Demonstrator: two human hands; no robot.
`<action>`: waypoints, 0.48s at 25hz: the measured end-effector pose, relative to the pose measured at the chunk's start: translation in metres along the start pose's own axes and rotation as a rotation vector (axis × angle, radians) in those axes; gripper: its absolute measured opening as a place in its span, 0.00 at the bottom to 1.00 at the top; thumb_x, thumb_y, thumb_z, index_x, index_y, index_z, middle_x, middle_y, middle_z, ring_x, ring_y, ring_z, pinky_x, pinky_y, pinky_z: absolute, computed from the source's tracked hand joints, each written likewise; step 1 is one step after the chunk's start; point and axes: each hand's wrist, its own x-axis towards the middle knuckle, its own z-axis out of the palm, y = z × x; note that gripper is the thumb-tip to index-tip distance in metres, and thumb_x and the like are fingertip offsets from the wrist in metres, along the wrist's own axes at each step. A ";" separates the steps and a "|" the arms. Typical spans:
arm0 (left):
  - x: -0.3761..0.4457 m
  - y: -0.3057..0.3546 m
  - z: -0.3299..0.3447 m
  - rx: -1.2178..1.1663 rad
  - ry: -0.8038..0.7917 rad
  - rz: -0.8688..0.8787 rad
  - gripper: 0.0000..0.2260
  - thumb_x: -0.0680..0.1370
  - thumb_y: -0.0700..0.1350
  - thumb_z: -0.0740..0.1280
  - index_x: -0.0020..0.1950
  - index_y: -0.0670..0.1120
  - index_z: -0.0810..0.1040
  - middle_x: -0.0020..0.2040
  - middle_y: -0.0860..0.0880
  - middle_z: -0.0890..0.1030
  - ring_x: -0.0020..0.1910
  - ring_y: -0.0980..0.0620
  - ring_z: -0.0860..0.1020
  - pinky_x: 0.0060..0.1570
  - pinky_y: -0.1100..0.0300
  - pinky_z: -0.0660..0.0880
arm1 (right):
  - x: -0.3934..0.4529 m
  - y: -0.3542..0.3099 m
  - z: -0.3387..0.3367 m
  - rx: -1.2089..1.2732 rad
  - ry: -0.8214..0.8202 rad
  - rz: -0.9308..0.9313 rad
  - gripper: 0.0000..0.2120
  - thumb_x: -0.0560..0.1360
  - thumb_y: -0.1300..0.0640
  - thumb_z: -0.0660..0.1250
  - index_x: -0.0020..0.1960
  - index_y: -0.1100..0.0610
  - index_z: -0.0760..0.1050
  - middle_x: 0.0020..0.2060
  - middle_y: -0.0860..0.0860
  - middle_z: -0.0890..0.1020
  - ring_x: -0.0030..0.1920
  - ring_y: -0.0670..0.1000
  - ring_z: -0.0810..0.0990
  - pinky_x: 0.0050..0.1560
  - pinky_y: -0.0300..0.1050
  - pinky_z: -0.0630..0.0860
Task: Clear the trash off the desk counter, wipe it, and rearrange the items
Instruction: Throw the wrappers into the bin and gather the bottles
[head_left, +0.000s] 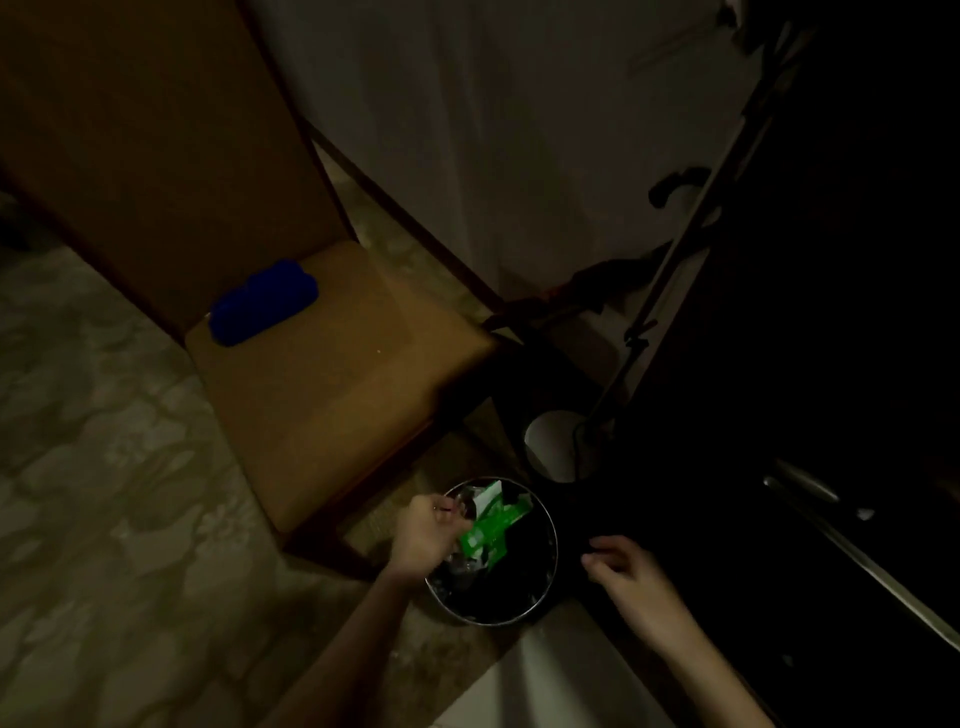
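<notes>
Low in the frame, the left hand (423, 535) grips a green crumpled wrapper (491, 530) directly over the round metal-rimmed bin (540, 605), while the right hand (623, 577) hangs loosely open beside it.

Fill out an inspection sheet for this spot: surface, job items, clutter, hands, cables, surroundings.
Surface: patterned floor, dimly lit; desk counter not in view.
Job's things: round bin with dark liner; green wrapper at its mouth.
Clutter: blue object on chair seat; white cup on the floor behind the bin.
Hands: left hand grips the wrapper and clear trash over the bin; right hand open, empty, beside the bin.
Cables: nothing seen clearly.
Surroundings: white curtain; dark furniture at right.
</notes>
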 end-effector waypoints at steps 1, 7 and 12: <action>0.010 -0.005 0.009 0.109 0.057 0.029 0.13 0.75 0.43 0.72 0.58 0.40 0.77 0.46 0.47 0.81 0.45 0.51 0.80 0.40 0.62 0.74 | 0.006 0.015 -0.001 0.006 0.013 0.017 0.12 0.77 0.62 0.65 0.60 0.63 0.72 0.43 0.50 0.77 0.45 0.48 0.76 0.42 0.34 0.71; 0.048 -0.028 0.028 0.428 0.246 0.075 0.10 0.80 0.49 0.65 0.49 0.43 0.79 0.46 0.44 0.82 0.47 0.44 0.81 0.40 0.55 0.72 | 0.011 0.048 -0.006 0.074 0.075 0.047 0.06 0.76 0.66 0.65 0.52 0.60 0.74 0.43 0.56 0.78 0.45 0.53 0.76 0.38 0.30 0.72; 0.029 -0.012 0.011 0.426 0.250 0.102 0.11 0.79 0.47 0.67 0.59 0.45 0.79 0.52 0.46 0.82 0.48 0.49 0.80 0.42 0.61 0.69 | -0.008 0.033 -0.012 0.033 0.015 0.028 0.04 0.76 0.64 0.65 0.50 0.57 0.74 0.45 0.55 0.79 0.49 0.54 0.78 0.43 0.30 0.71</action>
